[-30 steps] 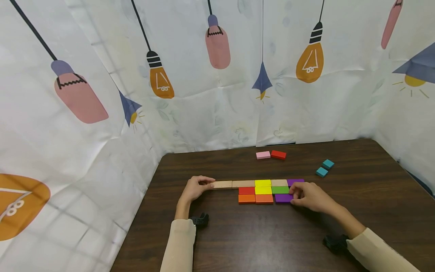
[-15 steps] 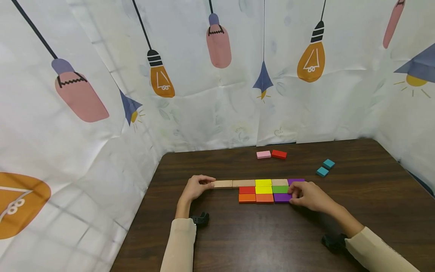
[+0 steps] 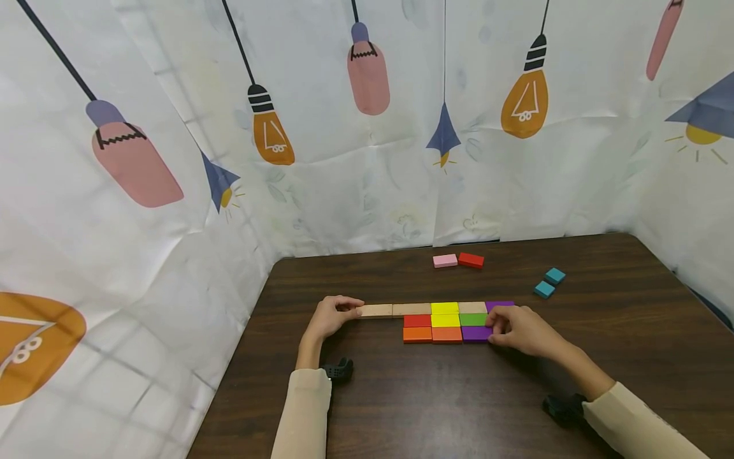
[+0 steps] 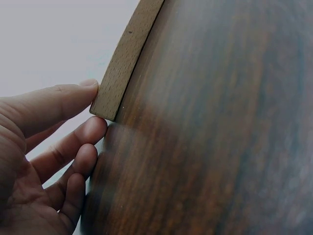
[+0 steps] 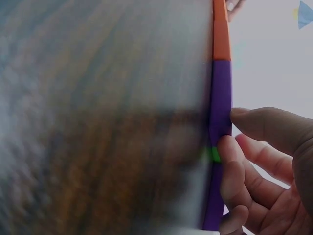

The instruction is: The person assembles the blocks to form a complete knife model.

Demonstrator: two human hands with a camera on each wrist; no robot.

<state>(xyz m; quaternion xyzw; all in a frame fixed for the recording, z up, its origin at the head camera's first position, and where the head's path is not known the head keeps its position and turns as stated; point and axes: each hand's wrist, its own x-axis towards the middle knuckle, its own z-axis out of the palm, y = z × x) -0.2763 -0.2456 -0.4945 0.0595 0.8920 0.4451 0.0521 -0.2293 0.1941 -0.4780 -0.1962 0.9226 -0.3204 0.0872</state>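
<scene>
My left hand (image 3: 331, 317) pinches the outer end of a plain wooden block (image 3: 375, 310) at the left of a long row. Close up in the left wrist view, thumb and index fingertip meet that block's end corner. A second wooden block (image 3: 411, 310), yellow block (image 3: 444, 308), short wooden block (image 3: 471, 307) and purple block (image 3: 499, 305) continue the row. Below lie red (image 3: 417, 320), yellow and green blocks (image 3: 473, 320), then two orange blocks (image 3: 417, 335). My right hand (image 3: 526, 330) pinches the right end of the front purple block (image 5: 222, 98), which sits against the orange one.
Toward the table's far edge lie a pink block (image 3: 444, 261) and a red block (image 3: 471, 259). Two teal blocks (image 3: 544, 289) sit at the back right. A patterned curtain (image 3: 367, 191) hangs behind the dark wooden table (image 3: 424, 401).
The front purple block has slid slightly left with my right hand, and the gap beside the orange block has closed. My left hand stays in place.
</scene>
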